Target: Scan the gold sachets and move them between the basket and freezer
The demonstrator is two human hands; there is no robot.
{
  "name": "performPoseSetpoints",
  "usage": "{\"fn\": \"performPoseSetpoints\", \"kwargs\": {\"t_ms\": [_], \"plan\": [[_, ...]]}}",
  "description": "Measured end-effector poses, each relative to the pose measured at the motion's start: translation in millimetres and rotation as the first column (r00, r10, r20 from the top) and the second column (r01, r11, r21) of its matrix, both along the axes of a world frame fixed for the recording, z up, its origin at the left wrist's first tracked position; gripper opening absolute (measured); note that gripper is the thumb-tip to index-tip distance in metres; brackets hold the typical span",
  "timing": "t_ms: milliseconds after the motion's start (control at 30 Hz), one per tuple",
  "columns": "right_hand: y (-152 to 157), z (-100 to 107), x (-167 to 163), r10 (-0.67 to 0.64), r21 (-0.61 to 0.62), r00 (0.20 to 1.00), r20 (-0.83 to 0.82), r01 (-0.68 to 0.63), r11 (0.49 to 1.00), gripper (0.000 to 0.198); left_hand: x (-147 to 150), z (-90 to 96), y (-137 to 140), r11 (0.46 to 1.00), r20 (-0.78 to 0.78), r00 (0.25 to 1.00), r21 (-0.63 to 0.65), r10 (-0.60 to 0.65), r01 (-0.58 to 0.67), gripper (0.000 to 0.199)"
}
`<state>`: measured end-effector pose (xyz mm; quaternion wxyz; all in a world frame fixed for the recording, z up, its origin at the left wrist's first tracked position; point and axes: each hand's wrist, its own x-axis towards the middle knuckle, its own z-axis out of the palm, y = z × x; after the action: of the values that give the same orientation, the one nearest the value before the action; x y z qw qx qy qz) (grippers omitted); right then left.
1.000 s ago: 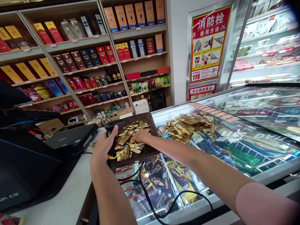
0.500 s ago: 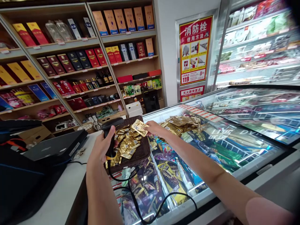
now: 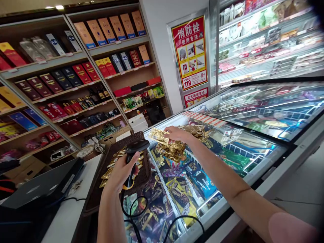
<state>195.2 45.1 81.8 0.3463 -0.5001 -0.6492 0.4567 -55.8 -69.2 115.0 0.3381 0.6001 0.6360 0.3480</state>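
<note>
Head view, the only one. Your left hand (image 3: 123,171) is wrapped round the grip of the black scanner (image 3: 138,145), above the wicker basket (image 3: 145,173). Fingers of your right hand (image 3: 177,134) pinch a gold packet (image 3: 159,135) by its right end, over the near end of the packet pile (image 3: 173,152) on the freezer glass (image 3: 215,130). Whether it touches the pile, cannot tell. More gold packets (image 3: 107,173) lie in the basket.

Risks, as I judge them: the pile is loose and the glass looks slick, so a push from your knuckles could send packets sliding. A light pinch on crinkly foil might let the packet slip. The scanner's cable (image 3: 122,202) loops below your left wrist; a wide swing could snag it on the basket. With both lots looking alike, a packet dropped between them could be hard to place.

Against half a second ago: your packet was over the basket's right side; now it is across at the pile. Scanner head now sits nearer the packet. Your view has turned right; shelves sit further left.
</note>
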Motion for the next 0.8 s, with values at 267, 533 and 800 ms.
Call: {"fn": "performPoseSetpoints", "kwargs": {"t_ms": [267, 533, 800], "plan": [[12, -10, 2, 0.009, 0.016, 1.0, -0.027, -0.009, 1.0, 0.014, 10, 4.2, -6, 0.996, -0.044, 0.999, 0.085, 0.02, -0.016, 0.05], [18, -11, 14, -0.101, 0.014, 0.992, 0.069, 0.1, 0.995, 0.014, 8, 4.4, -6, 0.997, -0.05, 0.998, 0.074, 0.022, -0.018, 0.05], [25, -14, 33, -0.1, -0.063, 0.933, 0.345, 0.129, 0.99, 0.033, -2, 10.0, -6, 0.999, -0.062, 0.998, 0.021, 0.032, -0.031, 0.055]]}}
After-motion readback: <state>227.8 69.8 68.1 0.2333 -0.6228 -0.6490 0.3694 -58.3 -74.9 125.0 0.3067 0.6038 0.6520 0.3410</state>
